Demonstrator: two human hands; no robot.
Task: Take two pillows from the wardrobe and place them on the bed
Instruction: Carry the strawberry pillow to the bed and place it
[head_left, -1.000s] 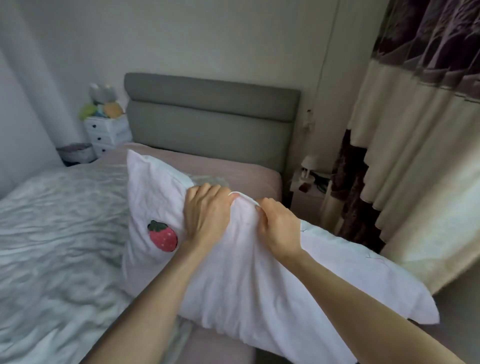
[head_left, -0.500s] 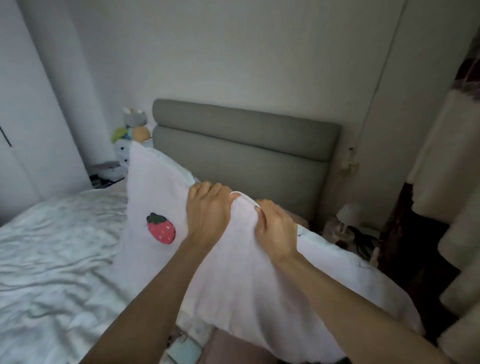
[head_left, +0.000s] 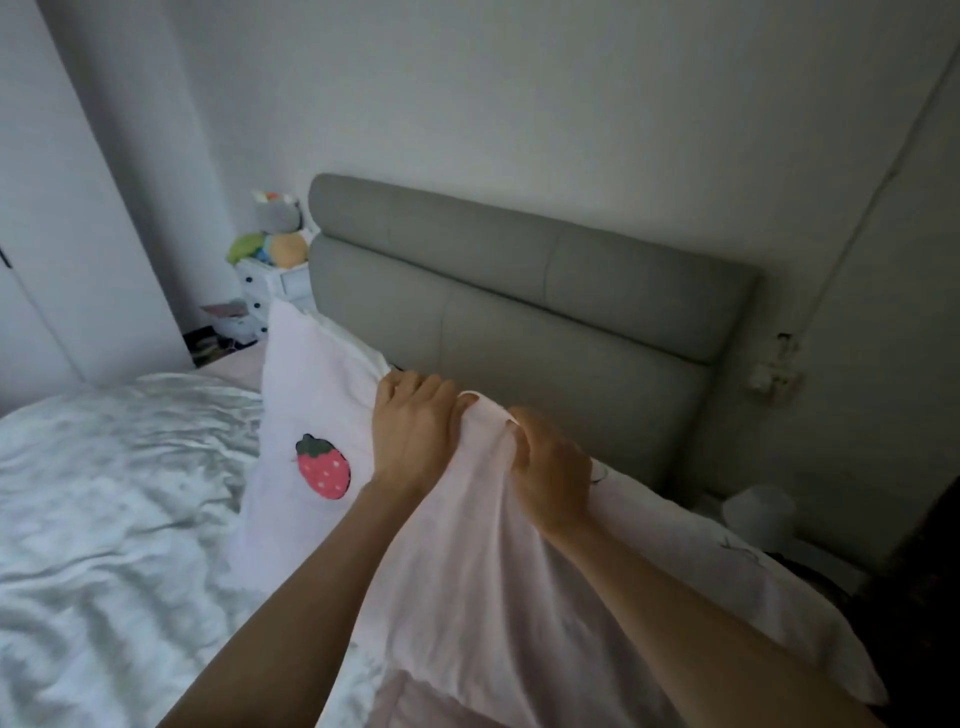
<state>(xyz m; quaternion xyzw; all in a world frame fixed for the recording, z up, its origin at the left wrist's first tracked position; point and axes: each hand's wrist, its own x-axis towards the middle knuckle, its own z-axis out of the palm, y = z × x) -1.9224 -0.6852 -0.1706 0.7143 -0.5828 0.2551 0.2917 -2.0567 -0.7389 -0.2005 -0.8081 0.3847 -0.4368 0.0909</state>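
Observation:
A large pale pink pillow (head_left: 467, 571) with a red strawberry patch hangs in front of me over the head end of the bed (head_left: 104, 493). My left hand (head_left: 415, 436) grips its top edge near the middle. Beside it, my right hand (head_left: 550, 467) pinches the same edge. The pillow's left corner points up toward the grey padded headboard (head_left: 545, 312); its right end droops past the bed's side. A rumpled white quilt covers the bed. A second pillow and the wardrobe do not show.
A small white drawer unit (head_left: 270, 291) topped with soft toys (head_left: 275, 234) stands left of the headboard. A wall socket with a cable (head_left: 774, 369) sits to the right, and a white lamp (head_left: 758, 509) lower right. White wall panels line the left.
Both hands have carried the pillow up and forward toward the headboard, keeping the same grip. My view has turned left, so the curtain at right has left the picture.

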